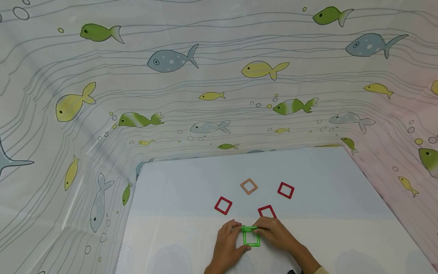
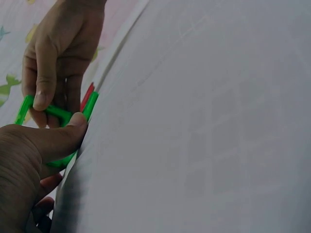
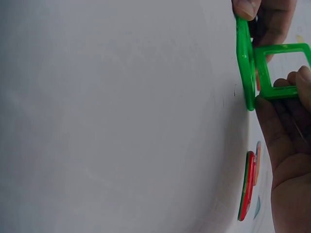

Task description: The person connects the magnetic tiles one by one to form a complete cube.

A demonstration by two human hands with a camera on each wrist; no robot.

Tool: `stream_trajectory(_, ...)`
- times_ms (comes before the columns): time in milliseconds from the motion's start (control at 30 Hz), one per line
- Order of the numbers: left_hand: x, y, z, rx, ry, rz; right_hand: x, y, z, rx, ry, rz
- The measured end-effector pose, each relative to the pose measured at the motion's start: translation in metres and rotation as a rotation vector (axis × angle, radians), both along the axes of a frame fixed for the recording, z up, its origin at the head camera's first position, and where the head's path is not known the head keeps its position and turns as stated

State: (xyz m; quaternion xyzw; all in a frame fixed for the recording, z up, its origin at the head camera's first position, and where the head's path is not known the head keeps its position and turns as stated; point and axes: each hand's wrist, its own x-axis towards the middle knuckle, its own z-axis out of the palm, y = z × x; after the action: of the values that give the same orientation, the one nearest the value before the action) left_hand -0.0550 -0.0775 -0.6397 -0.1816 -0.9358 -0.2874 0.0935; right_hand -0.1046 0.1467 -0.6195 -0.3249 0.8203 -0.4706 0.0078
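Two green square magnetic tiles, open in the middle, meet along one edge between the hands. One, the flat green tile [image 1: 251, 245], lies low on the table; the other, the raised green tile [image 3: 263, 80], stands up from its far edge. My left hand [image 1: 226, 243] grips the flat tile, thumb at the near edge and fingers by the far corner. My right hand [image 1: 276, 233] pinches the raised tile between thumb and fingers, clearest in the left wrist view. Just beyond the right hand lies a red square tile [image 1: 268, 207], its near part hidden by that hand.
Farther back on the white table [image 1: 178, 190] are a left red tile [image 1: 223, 205], an orange tile [image 1: 249, 186] and a right red tile [image 1: 285, 190], spaced apart. A fish-patterned sheet [image 1: 212, 83] surrounds the table at the back and sides.
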Motion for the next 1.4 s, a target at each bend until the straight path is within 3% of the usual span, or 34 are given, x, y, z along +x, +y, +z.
stream_trajectory(500,-0.0002,-0.0005,0.0009,-0.001,0.012,-0.008,-0.0023,0.0015,-0.0033,-0.008,0.041,-0.02)
stream_trajectory(1067,-0.0005,0.002,0.0045,-0.03,-0.119,0.022,-0.0026,0.0021,-0.0064,-0.001,0.057,-0.035)
stream_trajectory(1400,-0.0002,0.0028,0.0042,-0.033,-0.049,0.023,-0.0018,0.0047,-0.0052,-0.015,0.047,-0.028)
